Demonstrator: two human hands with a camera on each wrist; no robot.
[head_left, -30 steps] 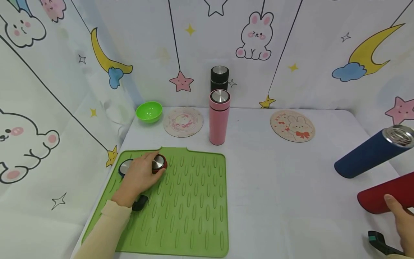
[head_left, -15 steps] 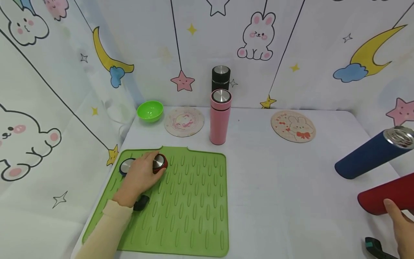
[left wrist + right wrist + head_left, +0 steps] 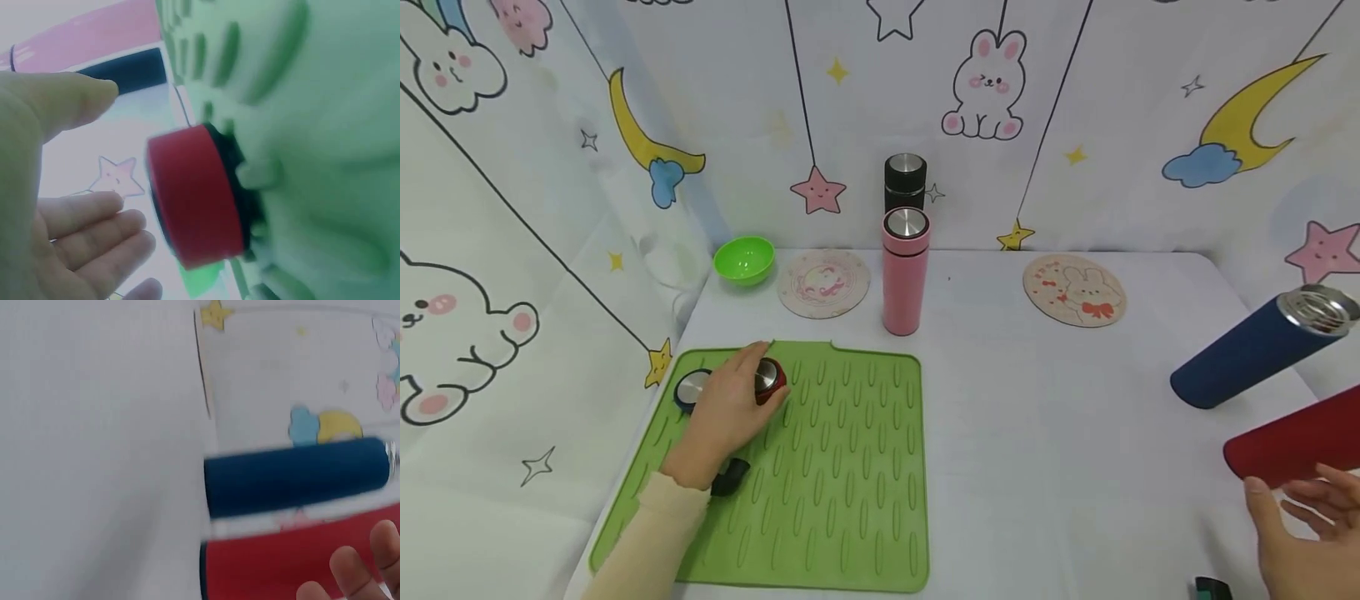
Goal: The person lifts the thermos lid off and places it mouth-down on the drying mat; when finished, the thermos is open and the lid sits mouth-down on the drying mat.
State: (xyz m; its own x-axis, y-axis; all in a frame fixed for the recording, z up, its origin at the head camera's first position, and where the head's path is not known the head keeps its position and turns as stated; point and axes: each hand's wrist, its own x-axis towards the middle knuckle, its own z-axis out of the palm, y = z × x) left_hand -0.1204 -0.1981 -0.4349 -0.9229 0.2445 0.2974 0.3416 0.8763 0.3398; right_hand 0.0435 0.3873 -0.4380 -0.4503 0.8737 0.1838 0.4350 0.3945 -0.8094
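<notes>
On the green ridged mat [image 3: 850,517], a red bottle lid [image 3: 195,197] with a silver top stands on its dark rim. My left hand [image 3: 722,417] is spread beside it; in the left wrist view, thumb and fingers are clear of the lid. Left of that hand is a dark blue lid [image 3: 691,387] with a silver top, partly covered by it. My right hand [image 3: 1303,542] has loosely bent fingers spread close by the red bottle [image 3: 1300,437], which lies on its side at the right. Behind it lies an uncapped dark blue bottle [image 3: 1255,350].
A pink bottle [image 3: 905,283] stands upright in the middle back, a black bottle [image 3: 906,179] behind it. Along the back are a green bowl [image 3: 745,260], a pink-patterned round coaster [image 3: 823,283] and a bunny coaster [image 3: 1075,290]. Printed cloth hangs behind the white table [image 3: 1037,467].
My right hand has come off the red bottle, moving left and toward the near edge. My left hand's fingers have opened away from the red lid, which stays in place.
</notes>
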